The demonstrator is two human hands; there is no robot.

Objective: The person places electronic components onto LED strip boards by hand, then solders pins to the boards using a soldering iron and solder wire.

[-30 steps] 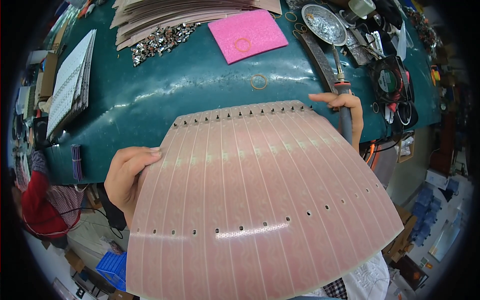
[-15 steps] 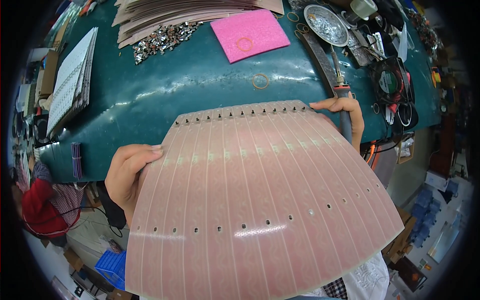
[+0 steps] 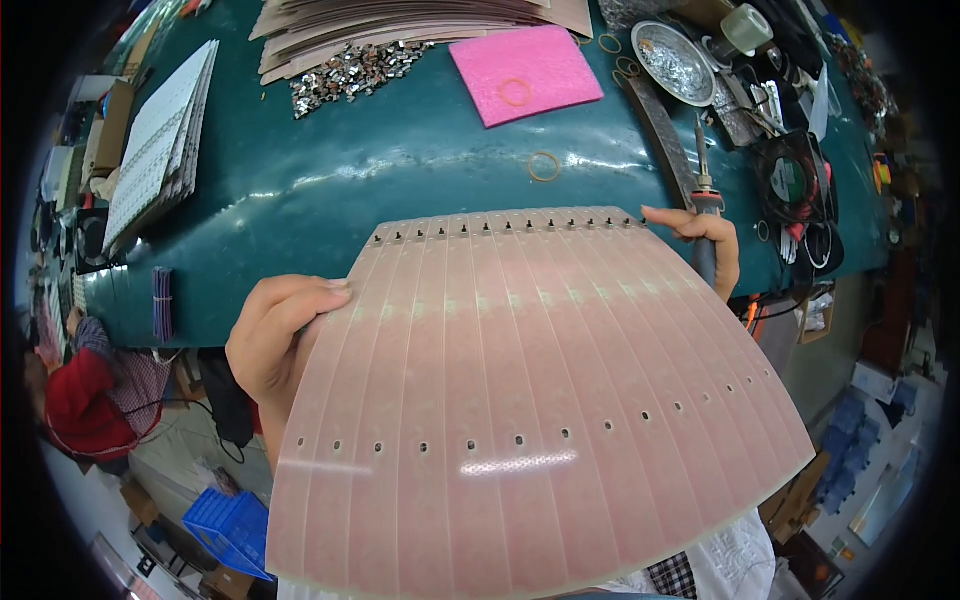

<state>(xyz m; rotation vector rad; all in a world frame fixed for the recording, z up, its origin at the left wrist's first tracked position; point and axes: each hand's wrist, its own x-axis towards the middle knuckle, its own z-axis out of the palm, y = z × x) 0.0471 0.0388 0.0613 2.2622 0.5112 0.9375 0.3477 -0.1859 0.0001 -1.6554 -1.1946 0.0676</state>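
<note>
Between my hands is a large pinkish circuit board panel [image 3: 520, 350], divided into long narrow strips. Small dark parts line its far edge, and a row of little slots crosses nearer me. My left hand [image 3: 275, 335] grips the panel's left edge, thumb side on top and other fingers partly hidden. At the far right corner, my right hand [image 3: 715, 245] has its index finger stretched to the panel's edge. The same hand holds a soldering iron [image 3: 706, 200] with a grey handle and red collar, tip pointing away from me. The rest of its fingers are largely behind the panel.
Beyond lie a pile of small metal parts [image 3: 350, 78], stacked panels [image 3: 420, 25], pink foam [image 3: 530, 75] and a rubber band [image 3: 543, 166]. A metal dish [image 3: 673, 62] and a fan [image 3: 788, 175] stand right. White sheets [image 3: 160, 150] and a wire bundle [image 3: 163, 305] are left.
The whole scene sits slightly farther right in the picture. The panel's tilt has changed a little, and the bright reflection on it has shifted. Both hands keep their hold.
</note>
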